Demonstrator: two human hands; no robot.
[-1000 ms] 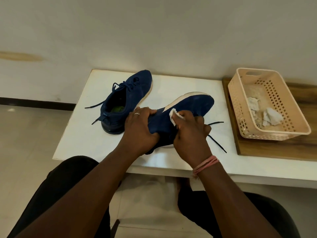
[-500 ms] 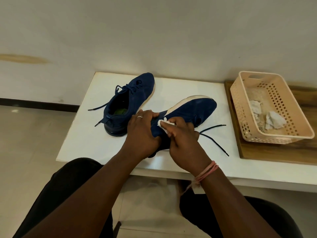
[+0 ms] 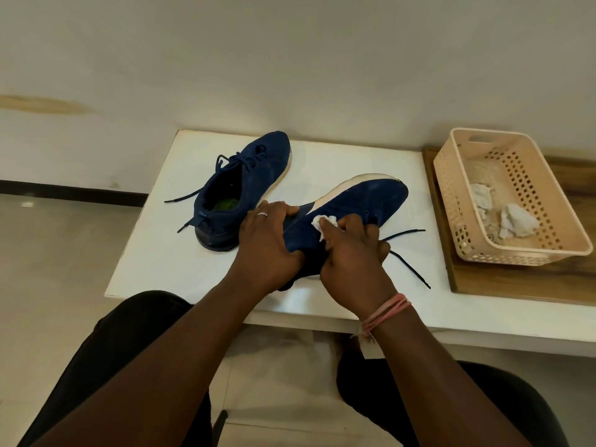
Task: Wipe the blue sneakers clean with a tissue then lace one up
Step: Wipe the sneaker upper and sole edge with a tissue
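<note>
Two blue sneakers with white soles are on a white table [image 3: 154,266]. The near sneaker [image 3: 361,201] lies tipped on its side, toe pointing right, its black lace ends [image 3: 409,262] trailing on the table. My left hand [image 3: 267,243] grips its heel end. My right hand [image 3: 351,253] pinches a crumpled white tissue [image 3: 322,222] and presses it against the shoe's blue side. The far sneaker [image 3: 245,185] stands upright behind my left hand, laced, with a green insole showing.
A peach plastic basket [image 3: 451,175] with several used tissues [image 3: 516,221] stands on a wooden board [image 3: 516,279] at the right. A white wall runs behind the table. My legs in black trousers are below the table's front edge.
My right hand rubbed the tissue leftward along the shoe's side, then back to the right. My left hand kept its grip on the heel.
</note>
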